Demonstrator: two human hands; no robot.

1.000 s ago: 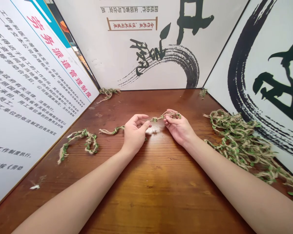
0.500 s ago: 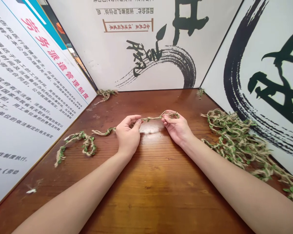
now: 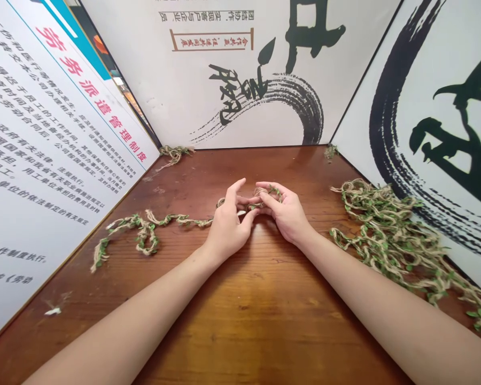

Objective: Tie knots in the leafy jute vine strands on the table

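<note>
A length of leafy twine (image 3: 184, 220), tan cord with small green leaves, runs along the table from the left into my hands. My left hand (image 3: 230, 222) is at the middle of the table, its thumb and fingers closed toward the twine and its index finger raised. My right hand (image 3: 286, 211) pinches a bunched loop of the same twine between thumb and fingers. The two hands' fingertips meet or nearly meet around it. A small white bit shows by my left fingers. Part of the twine is hidden behind my left hand.
A large tangled heap of leafy twine (image 3: 388, 235) lies along the right panel. Another curled piece (image 3: 146, 235) rests at left. Small clumps sit in the back corners (image 3: 176, 154). A white scrap (image 3: 53, 311) lies front left. Printed panels (image 3: 244, 128) enclose the brown wooden table (image 3: 240, 321).
My left hand has slid right along the twine to meet my right hand. The stretch between them has closed up, and more twine shows trailing left of my left hand.
</note>
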